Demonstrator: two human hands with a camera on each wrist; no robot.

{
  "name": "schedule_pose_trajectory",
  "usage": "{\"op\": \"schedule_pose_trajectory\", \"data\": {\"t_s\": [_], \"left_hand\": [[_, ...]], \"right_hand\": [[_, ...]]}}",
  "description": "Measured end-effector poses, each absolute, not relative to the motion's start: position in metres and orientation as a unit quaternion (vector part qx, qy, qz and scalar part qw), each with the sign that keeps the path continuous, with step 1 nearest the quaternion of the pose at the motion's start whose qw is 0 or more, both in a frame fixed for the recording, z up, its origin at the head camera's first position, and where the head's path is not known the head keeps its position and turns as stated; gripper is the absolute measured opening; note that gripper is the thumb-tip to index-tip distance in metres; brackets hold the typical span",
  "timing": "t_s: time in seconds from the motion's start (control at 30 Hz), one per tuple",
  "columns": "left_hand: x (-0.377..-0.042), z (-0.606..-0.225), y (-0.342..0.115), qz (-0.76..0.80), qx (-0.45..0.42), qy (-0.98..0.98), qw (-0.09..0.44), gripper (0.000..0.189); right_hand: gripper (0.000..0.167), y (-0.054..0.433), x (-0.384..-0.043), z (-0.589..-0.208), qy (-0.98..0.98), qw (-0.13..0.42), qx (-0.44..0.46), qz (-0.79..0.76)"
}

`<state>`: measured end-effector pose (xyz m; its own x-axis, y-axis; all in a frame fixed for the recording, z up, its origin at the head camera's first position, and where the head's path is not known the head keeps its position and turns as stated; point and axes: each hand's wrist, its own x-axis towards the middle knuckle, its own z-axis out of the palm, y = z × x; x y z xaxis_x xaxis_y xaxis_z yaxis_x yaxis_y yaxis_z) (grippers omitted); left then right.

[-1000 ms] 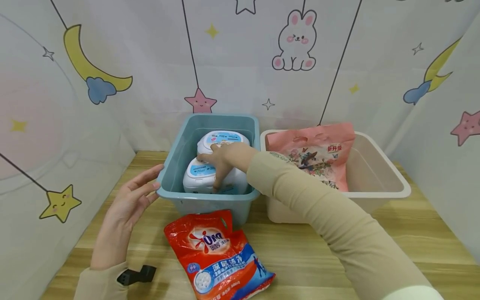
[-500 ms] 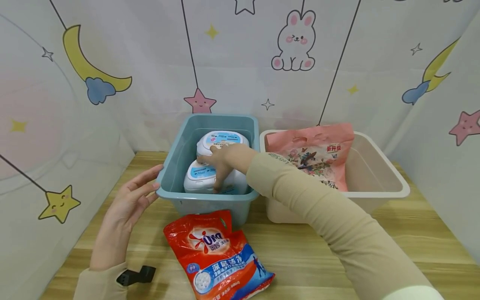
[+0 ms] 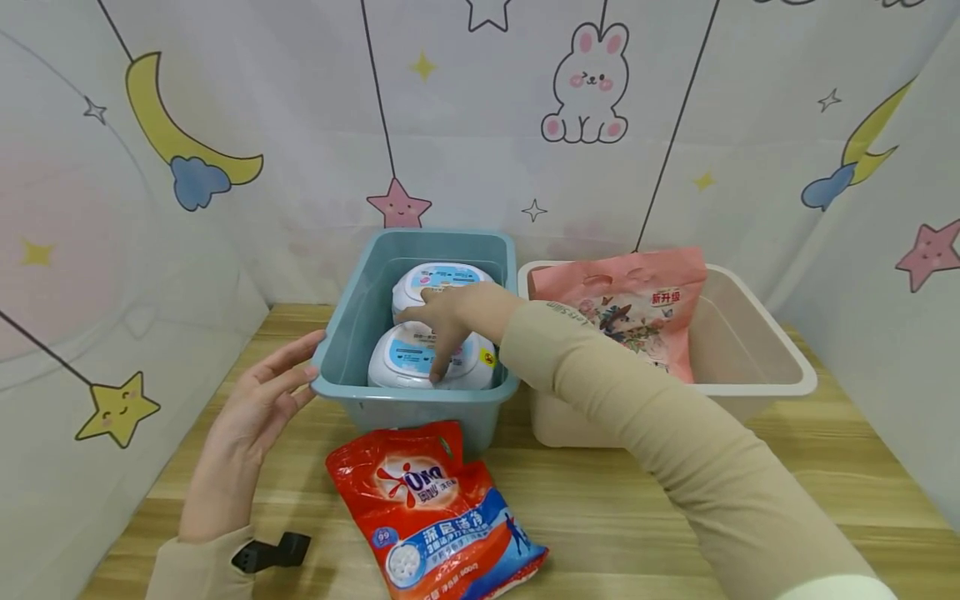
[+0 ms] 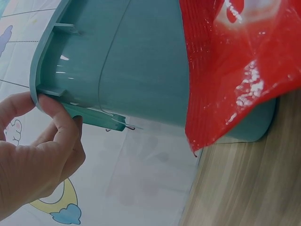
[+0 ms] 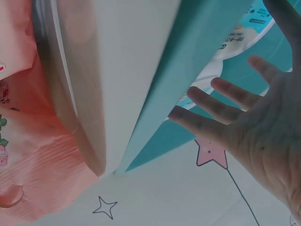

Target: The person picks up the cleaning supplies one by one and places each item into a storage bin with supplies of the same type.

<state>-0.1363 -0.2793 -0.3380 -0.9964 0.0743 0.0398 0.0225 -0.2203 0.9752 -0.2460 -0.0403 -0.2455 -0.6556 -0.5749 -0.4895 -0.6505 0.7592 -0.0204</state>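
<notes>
The front white tub [image 3: 405, 360] sat inside the blue bin [image 3: 412, 394], near its front wall, with a blue label on its lid and a small yellow mark toward its right side. Just behind it, in the same bin, was the rear white tub [image 3: 444, 273], also with a blue label.

The right hand [image 3: 456, 317] reached in over both tubs, its fingers spread and apart, the thumb pointing down across the lid of the front one. Whether any fingertip touched a tub, I could not tell. The left hand [image 3: 261, 404] pinched the left edge of the blue bin near its front corner, thumb and fingers clamped on the rim.

To the right, just beside the blue bin, stood a beige bin [image 3: 738, 333], with a pink bag [image 3: 626, 310] upright inside it and rising above its rim. The right sleeve [image 3: 652, 425] crossed in front of that bin. A red bag [image 3: 435, 508], with a blue band across its lower part, lay on the wooden surface [image 3: 600, 525] in front of the blue bin. Behind everything hung a white backdrop [image 3: 472, 125] printed with a rabbit, moons and stars.
</notes>
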Motion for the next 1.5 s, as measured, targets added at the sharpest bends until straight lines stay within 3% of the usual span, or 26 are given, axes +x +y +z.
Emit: {"op": "schedule_pose_trajectory", "data": {"t_s": [0.7, 1.5], "left_hand": [[-0.139, -0.343, -0.279, 0.785, 0.045, 0.617, 0.023, 0.037], [-0.140, -0.344, -0.284, 0.813, 0.090, 0.574, 0.032, 0.039]], "right_hand": [[0.082, -0.021, -0.245, -0.236, 0.910, 0.237, -0.330, 0.088], [0.083, 0.000, -0.237, -0.229, 0.915, 0.230, -0.332, 0.008]]}}
